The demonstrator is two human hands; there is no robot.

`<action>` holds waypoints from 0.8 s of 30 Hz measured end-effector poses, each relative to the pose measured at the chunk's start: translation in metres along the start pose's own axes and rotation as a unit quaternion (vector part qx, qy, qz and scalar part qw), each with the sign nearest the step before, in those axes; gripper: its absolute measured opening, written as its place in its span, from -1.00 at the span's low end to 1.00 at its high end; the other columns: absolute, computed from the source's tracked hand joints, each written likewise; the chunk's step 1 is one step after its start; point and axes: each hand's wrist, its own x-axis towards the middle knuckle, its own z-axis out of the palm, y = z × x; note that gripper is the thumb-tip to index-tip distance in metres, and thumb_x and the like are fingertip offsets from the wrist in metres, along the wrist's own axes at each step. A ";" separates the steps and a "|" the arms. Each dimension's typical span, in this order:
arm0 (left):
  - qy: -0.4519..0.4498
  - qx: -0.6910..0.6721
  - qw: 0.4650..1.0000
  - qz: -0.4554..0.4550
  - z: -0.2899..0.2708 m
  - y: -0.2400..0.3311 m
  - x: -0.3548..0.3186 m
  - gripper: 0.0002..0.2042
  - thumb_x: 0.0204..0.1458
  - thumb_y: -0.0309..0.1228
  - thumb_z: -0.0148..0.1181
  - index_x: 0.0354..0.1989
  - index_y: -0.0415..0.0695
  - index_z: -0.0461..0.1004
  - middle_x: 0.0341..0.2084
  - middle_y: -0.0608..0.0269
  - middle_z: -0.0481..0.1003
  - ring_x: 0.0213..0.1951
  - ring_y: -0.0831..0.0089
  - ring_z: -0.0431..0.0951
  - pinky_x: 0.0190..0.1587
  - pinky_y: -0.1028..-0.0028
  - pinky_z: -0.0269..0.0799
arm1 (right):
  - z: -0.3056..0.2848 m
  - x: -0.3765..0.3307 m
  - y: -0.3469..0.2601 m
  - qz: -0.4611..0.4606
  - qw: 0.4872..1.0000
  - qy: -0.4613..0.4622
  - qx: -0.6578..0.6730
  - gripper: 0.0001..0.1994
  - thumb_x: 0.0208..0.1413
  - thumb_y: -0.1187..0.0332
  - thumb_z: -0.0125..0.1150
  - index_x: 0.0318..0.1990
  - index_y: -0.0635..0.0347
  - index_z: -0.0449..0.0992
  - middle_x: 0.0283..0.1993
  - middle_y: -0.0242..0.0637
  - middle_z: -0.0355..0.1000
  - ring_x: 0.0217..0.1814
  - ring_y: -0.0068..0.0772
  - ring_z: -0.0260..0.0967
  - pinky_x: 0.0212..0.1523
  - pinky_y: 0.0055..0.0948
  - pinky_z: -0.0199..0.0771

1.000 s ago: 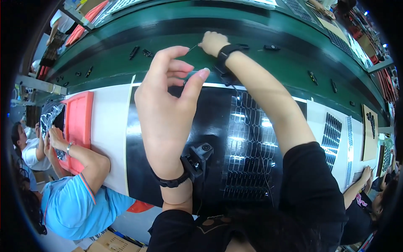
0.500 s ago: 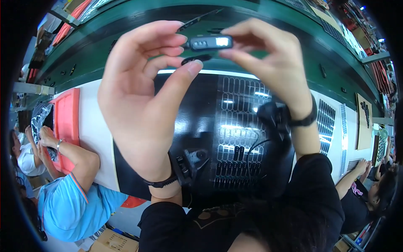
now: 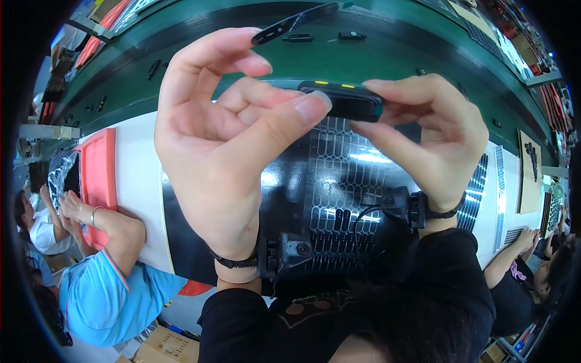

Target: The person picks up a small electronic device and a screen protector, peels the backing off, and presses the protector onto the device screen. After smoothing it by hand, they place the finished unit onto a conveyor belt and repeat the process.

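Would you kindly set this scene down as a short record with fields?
Left grip: thumb and fingers at the left end of a dark device
Right grip: pinching the device's right end
Device marks: two yellow patches on its upper edge
Black strip: meeting the left index fingertip
Below: clear sheet with oval outlines on a black mat
Beyond: green surface with small dark parts
Far left: coral tray beside a co-worker in light blue

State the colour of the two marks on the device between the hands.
The two marks are yellow, clearest in the head view.
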 end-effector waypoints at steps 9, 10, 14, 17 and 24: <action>-0.001 -0.010 1.000 -0.007 0.002 -0.006 0.003 -0.49 -0.36 -0.78 0.13 -0.11 -0.30 0.20 -0.37 0.21 0.26 -0.48 0.56 0.40 -0.31 0.62 0.34 | -0.001 -0.002 -0.003 0.022 1.000 0.006 -0.005 -0.70 -0.42 0.67 0.25 -0.38 0.39 0.43 -0.48 -0.31 0.36 -0.49 -0.61 0.31 -0.45 -0.72 0.34; -0.002 -0.003 1.000 -0.004 0.003 -0.006 0.002 -0.49 -0.36 -0.79 0.13 -0.11 -0.30 0.20 -0.38 0.22 0.26 -0.47 0.56 0.40 -0.32 0.63 0.35 | -0.001 -0.002 -0.003 0.022 1.000 0.006 -0.003 -0.70 -0.42 0.67 0.25 -0.38 0.39 0.43 -0.48 -0.31 0.36 -0.49 -0.61 0.31 -0.45 -0.72 0.34; -0.007 0.023 1.000 0.013 0.004 -0.005 0.001 -0.49 -0.36 -0.80 0.12 -0.11 -0.31 0.20 -0.39 0.22 0.26 -0.47 0.55 0.42 -0.35 0.64 0.38 | -0.002 -0.003 -0.006 0.008 1.000 -0.003 -0.030 -0.70 -0.42 0.67 0.25 -0.37 0.39 0.42 -0.47 -0.28 0.37 -0.48 -0.58 0.32 -0.45 -0.71 0.35; -0.015 0.046 0.998 0.031 0.002 -0.007 0.001 -0.49 -0.36 -0.81 0.11 -0.11 -0.32 0.19 -0.39 0.21 0.26 -0.46 0.54 0.42 -0.36 0.65 0.39 | -0.001 -0.004 -0.005 -0.022 0.998 0.002 -0.062 -0.69 -0.43 0.67 0.26 -0.37 0.38 0.42 -0.45 -0.24 0.38 -0.47 -0.54 0.34 -0.45 -0.70 0.36; -0.018 0.096 0.994 0.038 0.008 -0.011 -0.003 -0.51 -0.39 -0.84 0.11 -0.16 -0.36 0.22 -0.35 0.18 0.27 -0.43 0.54 0.40 -0.35 0.63 0.42 | -0.006 -0.012 -0.008 -0.005 0.998 -0.003 -0.068 -0.69 -0.43 0.66 0.27 -0.37 0.36 0.42 -0.44 -0.23 0.38 -0.47 -0.52 0.35 -0.46 -0.69 0.36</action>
